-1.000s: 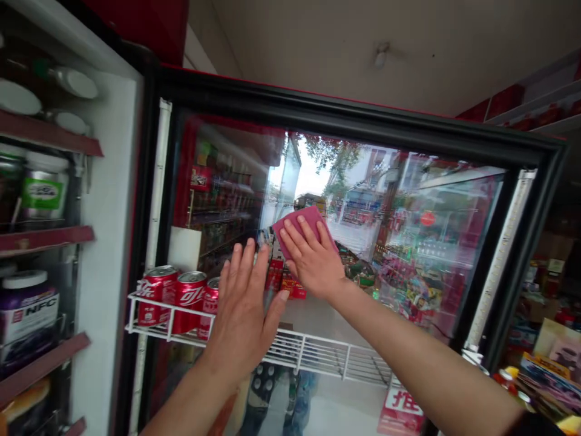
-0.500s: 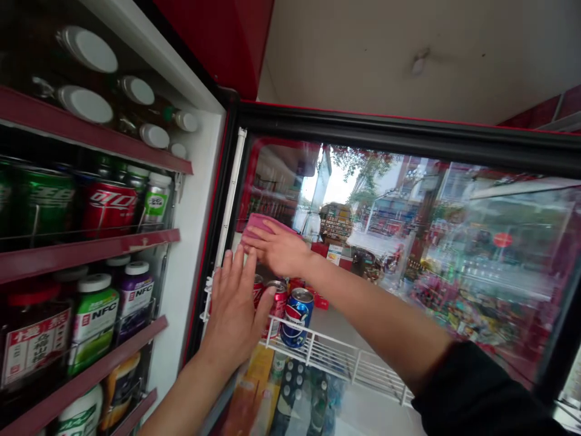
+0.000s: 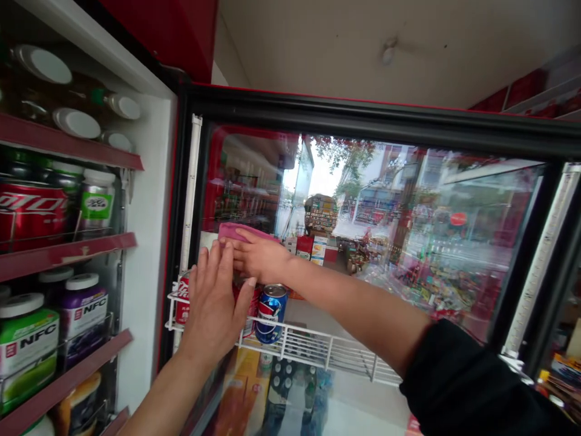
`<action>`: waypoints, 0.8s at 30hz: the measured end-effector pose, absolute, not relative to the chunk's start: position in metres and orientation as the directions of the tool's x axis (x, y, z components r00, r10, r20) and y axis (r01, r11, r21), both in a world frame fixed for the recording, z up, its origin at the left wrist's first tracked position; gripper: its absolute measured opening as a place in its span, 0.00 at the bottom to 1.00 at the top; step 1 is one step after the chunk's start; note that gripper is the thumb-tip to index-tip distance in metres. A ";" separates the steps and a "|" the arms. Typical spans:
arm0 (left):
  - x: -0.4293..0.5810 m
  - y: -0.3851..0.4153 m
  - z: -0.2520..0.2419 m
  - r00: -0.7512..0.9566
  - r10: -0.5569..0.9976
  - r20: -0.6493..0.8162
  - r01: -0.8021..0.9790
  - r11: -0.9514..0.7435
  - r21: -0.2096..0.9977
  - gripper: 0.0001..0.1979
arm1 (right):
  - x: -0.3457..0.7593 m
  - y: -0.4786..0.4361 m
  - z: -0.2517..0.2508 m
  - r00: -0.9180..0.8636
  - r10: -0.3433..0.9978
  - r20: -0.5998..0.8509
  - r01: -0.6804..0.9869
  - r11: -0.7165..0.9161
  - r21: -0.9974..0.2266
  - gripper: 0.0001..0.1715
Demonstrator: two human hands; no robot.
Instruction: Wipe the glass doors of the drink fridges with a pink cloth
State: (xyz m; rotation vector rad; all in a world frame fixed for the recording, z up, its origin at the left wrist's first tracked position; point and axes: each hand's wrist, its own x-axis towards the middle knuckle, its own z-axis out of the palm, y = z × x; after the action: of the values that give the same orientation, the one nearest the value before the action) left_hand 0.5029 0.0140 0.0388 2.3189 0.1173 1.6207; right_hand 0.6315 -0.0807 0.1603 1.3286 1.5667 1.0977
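My right hand [image 3: 262, 257] lies over a pink cloth [image 3: 245, 231] and holds it against the inner glass pane [image 3: 385, 194] of a fridge door, low on the pane's left side. My left hand [image 3: 213, 303] is held up just left of it, with fingers straight and nothing in the palm. Its fingertips overlap the right hand's fingers in view; whether they touch, I cannot tell. Behind my left hand stand red soda cans [image 3: 182, 303], partly hidden. A blue Pepsi can [image 3: 271, 312] stands beside them in the white wire door rack [image 3: 329, 351].
On the left, fridge shelves [image 3: 68, 257] hold a red cola can [image 3: 31, 209], NFC juice bottles [image 3: 27, 333] and white-capped bottles [image 3: 77, 123]. A black door frame [image 3: 363, 112] borders the pane. Shop goods and a street show in or through the glass.
The view has turned right, so the shelves have slid left. On the pane, my right hand and the cloth have shifted slightly right and down. My left hand has moved slightly along with them.
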 end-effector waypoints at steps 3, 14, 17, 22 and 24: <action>0.507 -0.005 0.042 0.374 0.214 0.902 -0.138 -0.949 0.283 0.41 | 0.632 -0.120 0.159 -0.109 0.994 0.020 0.346 0.019 0.938 0.35; 0.525 -0.104 0.052 0.403 0.092 0.911 -0.262 -0.942 0.211 0.41 | 0.646 -0.287 0.140 -0.031 0.973 0.229 0.442 -0.192 0.876 0.36; 0.532 -0.136 0.052 0.409 0.056 0.911 -0.296 -0.936 0.191 0.40 | 0.651 -0.331 0.137 -0.032 0.962 0.270 0.439 -0.229 0.868 0.36; 0.544 -0.189 0.049 0.415 0.009 0.910 -0.356 -0.918 0.172 0.41 | 0.656 -0.405 0.131 0.030 0.948 0.317 0.461 -0.294 0.837 0.37; 0.548 -0.208 0.048 0.421 -0.004 0.907 -0.377 -0.910 0.171 0.41 | 0.658 -0.434 0.128 0.063 0.938 0.341 0.478 -0.328 0.815 0.39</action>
State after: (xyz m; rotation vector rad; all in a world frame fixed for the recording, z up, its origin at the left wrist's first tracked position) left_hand 0.5479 -0.2076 0.0478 2.3315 -0.3268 1.4874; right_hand 0.6578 -0.4343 0.1279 1.8487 1.4077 1.2099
